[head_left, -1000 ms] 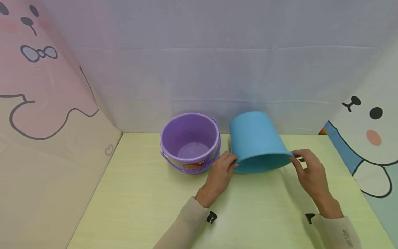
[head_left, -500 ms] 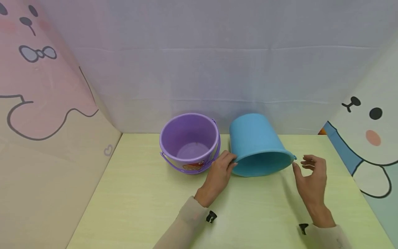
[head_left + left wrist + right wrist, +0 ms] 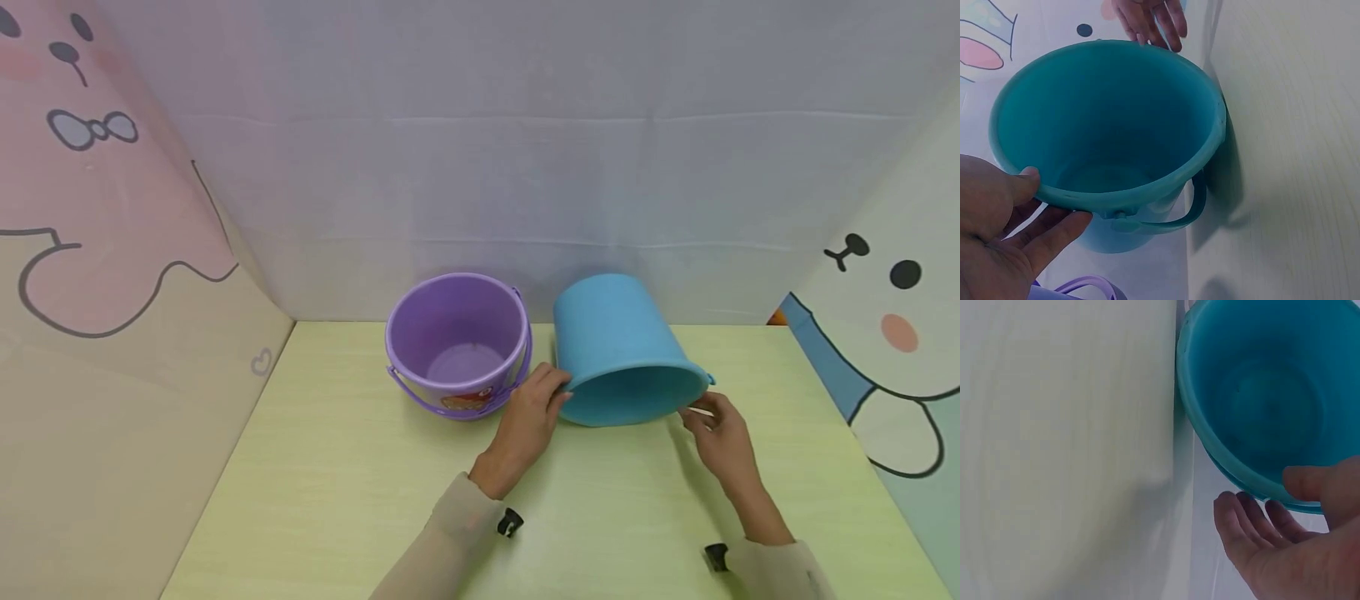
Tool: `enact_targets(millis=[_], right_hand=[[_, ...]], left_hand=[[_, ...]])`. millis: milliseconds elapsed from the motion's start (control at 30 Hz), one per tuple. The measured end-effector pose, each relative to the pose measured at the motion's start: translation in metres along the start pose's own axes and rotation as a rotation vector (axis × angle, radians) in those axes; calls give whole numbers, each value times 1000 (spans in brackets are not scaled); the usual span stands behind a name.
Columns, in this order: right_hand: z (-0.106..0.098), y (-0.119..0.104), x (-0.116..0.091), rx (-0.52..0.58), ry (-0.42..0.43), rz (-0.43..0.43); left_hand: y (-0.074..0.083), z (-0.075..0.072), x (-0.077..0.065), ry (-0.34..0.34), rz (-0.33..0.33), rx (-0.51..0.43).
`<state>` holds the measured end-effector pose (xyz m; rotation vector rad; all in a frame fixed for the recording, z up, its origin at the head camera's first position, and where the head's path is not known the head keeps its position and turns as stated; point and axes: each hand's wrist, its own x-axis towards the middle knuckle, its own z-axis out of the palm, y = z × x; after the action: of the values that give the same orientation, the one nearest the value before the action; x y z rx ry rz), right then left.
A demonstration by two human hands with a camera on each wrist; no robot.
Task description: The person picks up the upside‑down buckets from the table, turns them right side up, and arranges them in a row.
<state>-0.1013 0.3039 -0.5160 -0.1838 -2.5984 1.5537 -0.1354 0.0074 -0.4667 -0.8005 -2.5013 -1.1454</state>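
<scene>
A blue bucket (image 3: 618, 333) lies tipped on its side on the table, mouth toward me. My left hand (image 3: 525, 422) pinches the left part of its rim, thumb on the inner side and fingers outside, as the left wrist view shows. The bucket's handle (image 3: 1194, 203) hangs along the table side. My right hand (image 3: 723, 442) is beside the rim's lower right. In the right wrist view its thumb (image 3: 1307, 483) is at the rim and its fingers (image 3: 1235, 531) are spread loosely outside, not gripping. Whether they touch the rim is hard to tell.
A purple bucket (image 3: 457, 333) with a purple handle and a printed label stands upright, just left of the blue one. Behind both buckets is a pale cloth wall (image 3: 480, 192). Walls with cartoon prints flank the light wooden table (image 3: 330, 492).
My right hand has let go of the blue bucket's rim, moved off to the right, then come back lower along it. The bucket's mouth has dipped slightly. My left hand has stayed put.
</scene>
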Motion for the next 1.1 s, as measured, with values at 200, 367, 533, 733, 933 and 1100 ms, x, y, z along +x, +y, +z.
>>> enact_targets(millis=[200,367,533,733,933,1100], right_hand=[[-1,1,3,64,-28,38],[-3,1,4,66,5,13],[-6,-3,5,39,53,-32],[-11,-9,6,5,93,-70],[-17,-13,6,5,115,-75],[-22,-16,6,22,113,-78]], left_hand=[[0,0,0,-10,-18,-20],[-1,-1,0,-5,-20,-32],[0,0,0,-4,-25,-39],[0,0,0,-3,-58,-116],[2,0,-1,-7,-89,-175],[6,-2,-1,-26,-131,-219]])
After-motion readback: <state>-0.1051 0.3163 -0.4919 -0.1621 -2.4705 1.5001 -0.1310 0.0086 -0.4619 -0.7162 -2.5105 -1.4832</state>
